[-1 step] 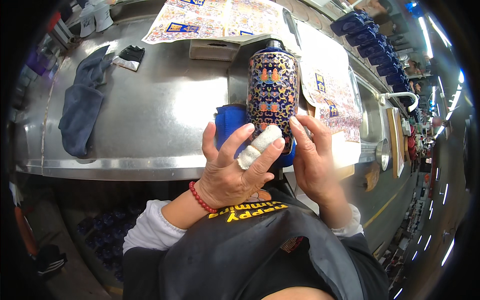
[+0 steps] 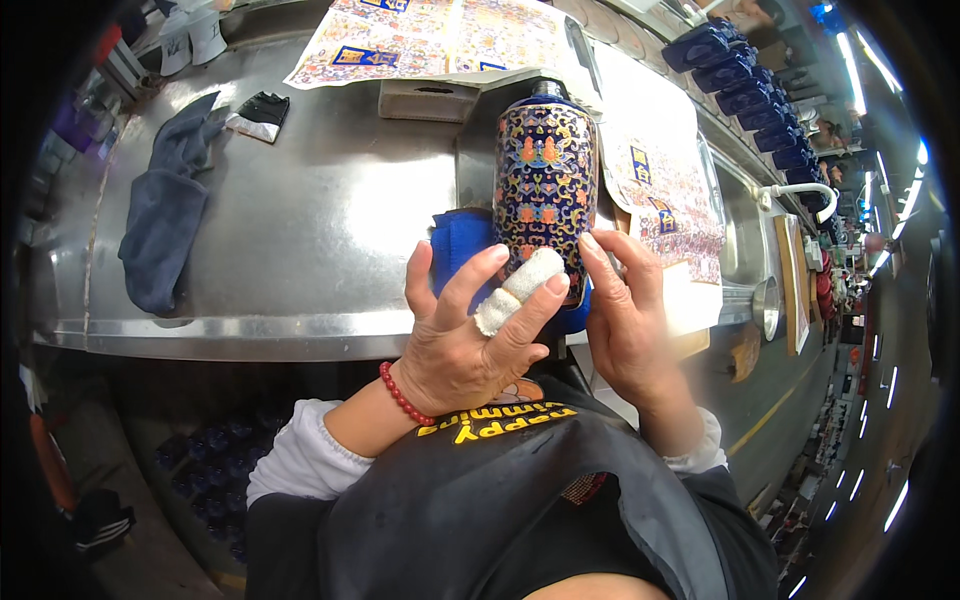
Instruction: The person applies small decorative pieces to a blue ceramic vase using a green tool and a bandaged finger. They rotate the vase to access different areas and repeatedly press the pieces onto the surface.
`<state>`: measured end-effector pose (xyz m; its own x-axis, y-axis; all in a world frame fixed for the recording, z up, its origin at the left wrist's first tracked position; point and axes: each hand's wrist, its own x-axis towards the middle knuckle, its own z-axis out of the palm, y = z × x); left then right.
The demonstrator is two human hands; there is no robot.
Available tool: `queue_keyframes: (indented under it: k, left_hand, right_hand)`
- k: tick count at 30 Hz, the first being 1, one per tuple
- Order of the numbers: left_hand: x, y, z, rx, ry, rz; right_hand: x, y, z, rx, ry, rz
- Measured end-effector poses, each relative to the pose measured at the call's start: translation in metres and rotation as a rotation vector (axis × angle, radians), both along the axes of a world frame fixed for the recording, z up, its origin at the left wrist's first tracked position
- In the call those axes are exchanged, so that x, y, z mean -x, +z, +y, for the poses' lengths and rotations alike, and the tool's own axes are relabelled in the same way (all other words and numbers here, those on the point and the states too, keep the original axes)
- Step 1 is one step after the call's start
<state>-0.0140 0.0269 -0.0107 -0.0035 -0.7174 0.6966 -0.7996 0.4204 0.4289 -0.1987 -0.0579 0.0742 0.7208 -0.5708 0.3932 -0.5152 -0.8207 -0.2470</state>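
Seeing no change vs a sec ago, so prob mid-step imo: L hand (image 2: pixel 455 345) spread, gripping nothing, by the patterned bottle (image 2: pixel 545 180) near the bench (image 2: pixel 320 210) edge, R hand (image 2: pixel 628 315) fingertip at its side, can't tell if gripping.

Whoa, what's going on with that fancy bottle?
A person has both hands at the patterned bottle, which lies with its neck pointing away. The left hand is spread over the near end, with a white wrap on one finger. A fingertip of the right hand seems to touch the bottle's right edge. Patterned sheets lie beyond it and to its right, and a dark cloth rests at the left of the metal bench.
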Motion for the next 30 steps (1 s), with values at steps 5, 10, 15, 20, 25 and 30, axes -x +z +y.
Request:
queue_keyframes:
  k: [5,10,15,20,25,30]
  left_hand:
    - [-0.008,-0.007,-0.004,-0.083,0.02,0.173]
    - [0.0,-0.01,0.007,-0.012,0.046,0.129]
    - [0.003,-0.006,0.006,-0.034,0.089,0.004]
    - [0.002,0.0,0.003,-0.057,0.096,-0.021]
    - [0.0,0.001,0.004,-0.077,0.087,0.002]
    - [-0.001,0.0,0.005,-0.087,0.113,0.043]
  right_hand:
    - [0.002,-0.003,0.003,-0.031,-0.014,-0.022]
    - [0.003,-0.008,0.004,-0.014,-0.009,-0.041]
    - [0.003,-0.012,0.006,-0.029,-0.026,-0.052]
    - [0.003,-0.013,0.007,-0.039,-0.031,-0.053]
    - [0.004,-0.012,0.008,-0.072,-0.042,-0.044]
    - [0.004,-0.012,0.008,-0.077,-0.044,-0.043]
